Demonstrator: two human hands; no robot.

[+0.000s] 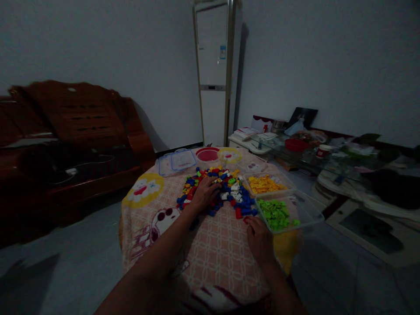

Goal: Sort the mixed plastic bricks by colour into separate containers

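A heap of mixed building bricks (243, 197), mainly red, blue, yellow, white and green, lies on a cloth-covered round table. Reaching over the middle of the heap, my left hand (206, 192) has its fingers bent and somewhat apart, and no brick shows held in it. My right hand (260, 239) rests near the heap's front right edge, its fingertips closed on a small red brick (246, 220). Just right of the heap, a clear tray holds yellow bricks (265, 183). A nearer clear tray (310, 218) has green bricks (274, 213) in it.
Clear lids with blue rims (177, 161) and a red round dish (208, 154) are at the table's back. A glass-topped stand with a paper cup (323, 151) and clutter is at the right. A wooden sofa (88, 122) stands at the left.
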